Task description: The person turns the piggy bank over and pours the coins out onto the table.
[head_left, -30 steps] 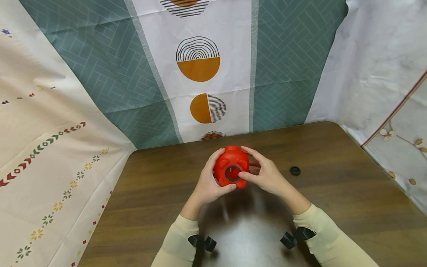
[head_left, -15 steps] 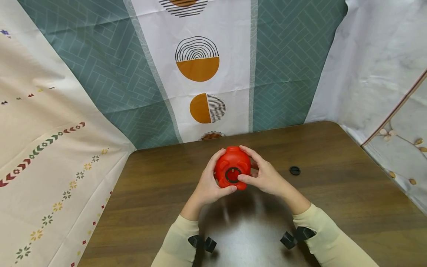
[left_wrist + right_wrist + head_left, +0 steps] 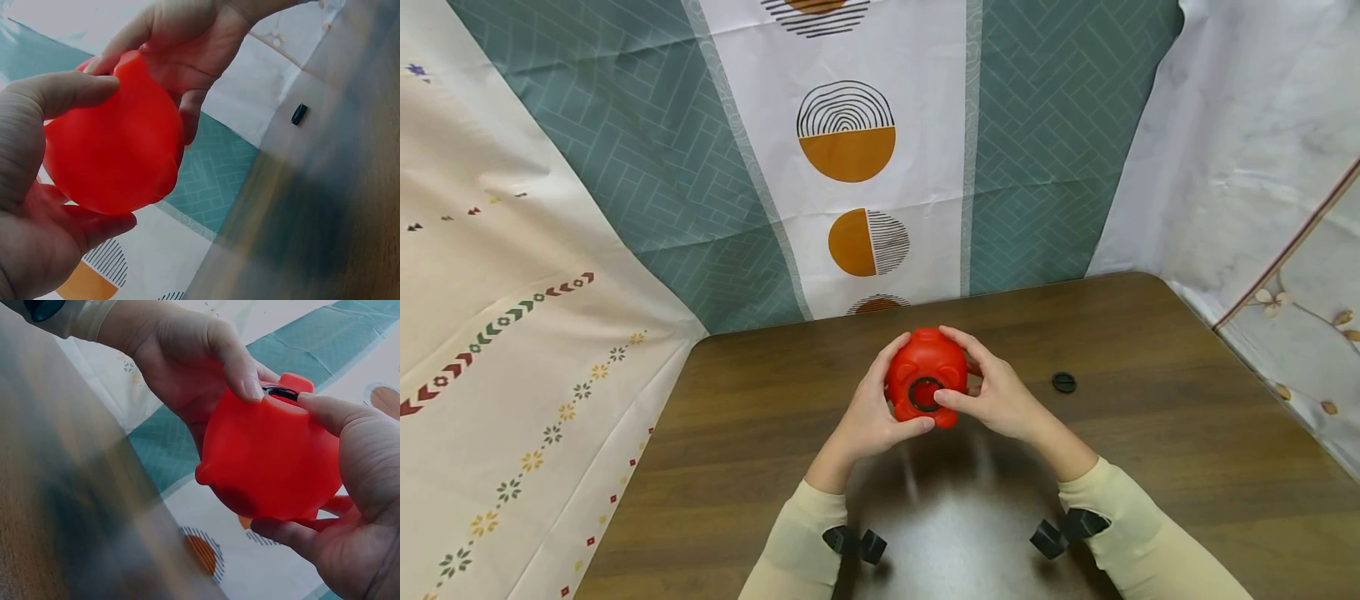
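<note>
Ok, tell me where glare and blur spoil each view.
Head view: sharp, but a pale glare patch on the table near the sleeves. Left wrist view: toy crisp, table streaked with blur. Right wrist view: the same, hands and toy clear, tabletop smeared.

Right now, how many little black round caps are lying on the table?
1. The black cap lies alone on the brown table, to the right of the red piggy bank held by both hands. Others could be hidden behind the hands.

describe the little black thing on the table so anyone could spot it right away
On the brown wooden table, look to the right of the two hands holding the red toy. The small black cap lies alone there, round, flat and dark, touching nothing.
</note>
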### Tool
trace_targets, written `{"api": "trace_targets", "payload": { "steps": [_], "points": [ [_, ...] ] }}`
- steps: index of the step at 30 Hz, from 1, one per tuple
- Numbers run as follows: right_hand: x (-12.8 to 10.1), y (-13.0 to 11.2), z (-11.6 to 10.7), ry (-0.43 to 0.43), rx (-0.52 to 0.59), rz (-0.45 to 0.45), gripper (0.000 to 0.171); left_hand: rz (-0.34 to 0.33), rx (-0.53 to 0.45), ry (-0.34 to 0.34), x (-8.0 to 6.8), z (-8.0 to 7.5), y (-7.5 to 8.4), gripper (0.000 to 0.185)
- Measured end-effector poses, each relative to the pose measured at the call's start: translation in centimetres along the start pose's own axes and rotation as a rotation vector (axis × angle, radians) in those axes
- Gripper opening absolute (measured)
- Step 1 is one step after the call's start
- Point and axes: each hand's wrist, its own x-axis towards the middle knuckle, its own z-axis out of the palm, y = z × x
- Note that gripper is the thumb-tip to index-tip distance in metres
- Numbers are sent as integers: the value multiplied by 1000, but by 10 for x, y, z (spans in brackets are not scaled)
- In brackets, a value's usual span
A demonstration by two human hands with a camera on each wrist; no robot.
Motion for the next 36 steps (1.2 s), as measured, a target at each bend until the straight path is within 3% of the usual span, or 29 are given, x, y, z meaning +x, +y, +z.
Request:
{"api": "trace_targets", "payload": {
  "steps": [19, 28, 36],
  "points": [
    [0, 3, 2, 101, -69, -39, 76, -165, 60, 45, 0, -9, 7, 85],
    [0, 7, 5, 53, -149, -150, 75, -252, 106, 1, 0, -9, 14, 73],
    [-1, 7, 7, 48, -181, -133, 81, -286, 74, -30, 0, -9, 13, 69]
  ]
}}
